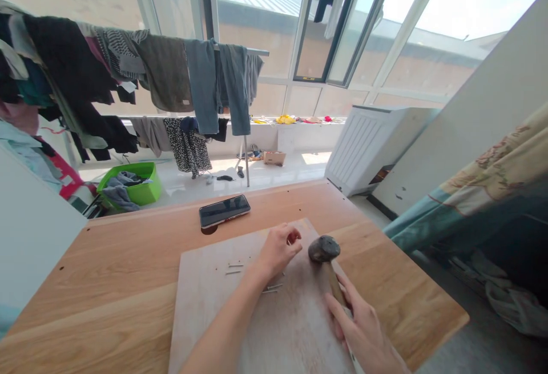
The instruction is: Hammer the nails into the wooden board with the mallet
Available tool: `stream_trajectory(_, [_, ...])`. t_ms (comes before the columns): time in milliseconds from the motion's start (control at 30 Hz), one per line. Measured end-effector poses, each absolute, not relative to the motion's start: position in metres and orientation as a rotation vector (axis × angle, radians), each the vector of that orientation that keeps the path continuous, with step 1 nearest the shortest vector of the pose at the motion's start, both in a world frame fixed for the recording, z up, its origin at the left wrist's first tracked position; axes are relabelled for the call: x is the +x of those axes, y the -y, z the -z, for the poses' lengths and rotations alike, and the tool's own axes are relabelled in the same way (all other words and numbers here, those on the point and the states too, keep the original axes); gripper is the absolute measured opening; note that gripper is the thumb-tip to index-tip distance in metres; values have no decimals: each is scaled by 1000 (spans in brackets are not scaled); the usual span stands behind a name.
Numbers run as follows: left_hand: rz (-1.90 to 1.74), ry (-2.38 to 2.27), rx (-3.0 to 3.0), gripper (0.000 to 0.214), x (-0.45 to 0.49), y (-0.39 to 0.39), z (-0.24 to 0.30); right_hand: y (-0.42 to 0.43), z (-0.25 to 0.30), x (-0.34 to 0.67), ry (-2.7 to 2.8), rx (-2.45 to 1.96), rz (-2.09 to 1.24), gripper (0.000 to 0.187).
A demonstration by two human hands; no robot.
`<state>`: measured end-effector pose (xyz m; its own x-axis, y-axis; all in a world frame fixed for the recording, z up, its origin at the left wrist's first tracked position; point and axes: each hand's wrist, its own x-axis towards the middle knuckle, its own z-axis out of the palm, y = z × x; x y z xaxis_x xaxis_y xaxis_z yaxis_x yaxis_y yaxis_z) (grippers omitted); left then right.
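Note:
A pale wooden board (205, 317) lies on the wooden table (115, 271). My left hand (278, 248) rests on the board with its fingers pinched together, probably on a small nail that I cannot make out clearly. Several loose nails (233, 268) lie on the board to its left and below it. My right hand (363, 331) grips the wooden handle of a hammer (324, 248), whose dark head hovers just right of my left fingers.
A black phone (224, 210) lies on the table's far side. Beyond the table stand a drying rack with clothes (171, 77), a green laundry basket (137, 185) and a white radiator (368, 143). A patterned cloth (483, 185) hangs at right.

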<state>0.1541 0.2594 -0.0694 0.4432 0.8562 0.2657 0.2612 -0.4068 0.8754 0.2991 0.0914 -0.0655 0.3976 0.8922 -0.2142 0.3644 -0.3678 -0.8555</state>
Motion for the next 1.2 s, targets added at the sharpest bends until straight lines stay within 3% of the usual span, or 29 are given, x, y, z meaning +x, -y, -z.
stream_trajectory(467, [-904,-916,1967,18,150,-259,79,-93,60,293,975,-1866,-990,84])
stream_trajectory(600, [-923,-906,1925,17,150,-258,79,-93,54,302,1022,-1791,-1161,76])
stream_trajectory(767, [-897,-889,1918,25,150,-259,78,-84,48,305,885,-1728,-1375,81])
stream_trajectory(900, [-906,-886,1918,31,149,-259,79,-80,52,303,832,-1775,-1326,77])
stream_trajectory(1100, [-905,-914,1931,36,150,-257,79,-90,40,303,1011,-1665,-1299,46])
stream_trajectory(1200, [-891,-948,1915,43,152,-259,80,-102,23,305,1079,-1619,-1241,45])
